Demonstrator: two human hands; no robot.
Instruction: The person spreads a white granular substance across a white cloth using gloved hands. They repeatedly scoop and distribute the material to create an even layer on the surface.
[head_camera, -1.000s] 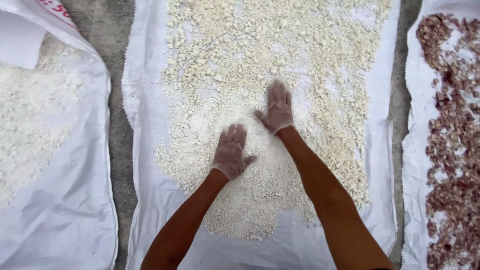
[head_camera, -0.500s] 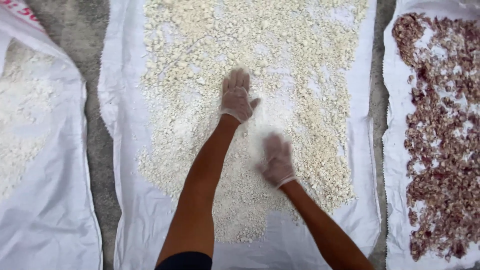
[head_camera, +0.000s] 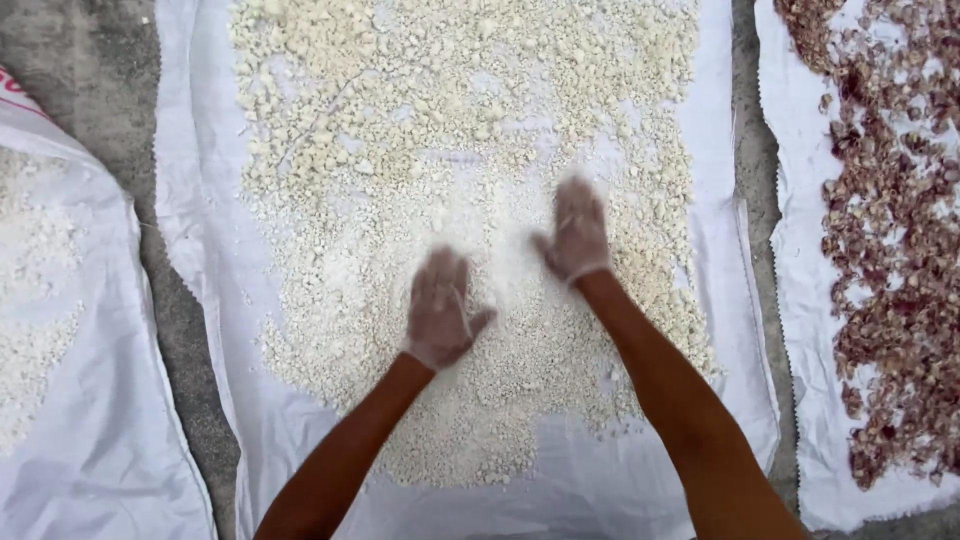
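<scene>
hands in thin clear gloves lie flat over a spread of pale crumbly granules (head_camera: 460, 150) on a white woven sheet (head_camera: 200, 230) laid on the ground. left hand (head_camera: 440, 308) sits palm down near the middle of the sheet, fingers together and pointing away from the person, thumb stuck out to the right; its grip is wide and holds nothing, the palm seeming to rest on the granules. right hand (head_camera: 575, 230) lies a little farther up and to the right, also palm down with fingers extended, grip wide and empty; it is blurred, so i cannot tell whether it presses on the granules or skims just above them. the two hands are near each other but apart, with a thinner, whiter patch of granules between them. both forearms are bare and run down to the bottom edge of the view.

granules cover most of the sheet, coarser lumps toward the top, finer bits around the hands, and bare cloth shows along the lower edge and sides. strips of grey concrete floor (head_camera: 185, 330) separate this sheet from its neighbours. on the left another white sheet (head_camera: 100, 460) carries a similar pale spread (head_camera: 35, 300). on the right a third white sheet (head_camera: 800, 130) carries reddish-brown pieces (head_camera: 900, 250).
</scene>
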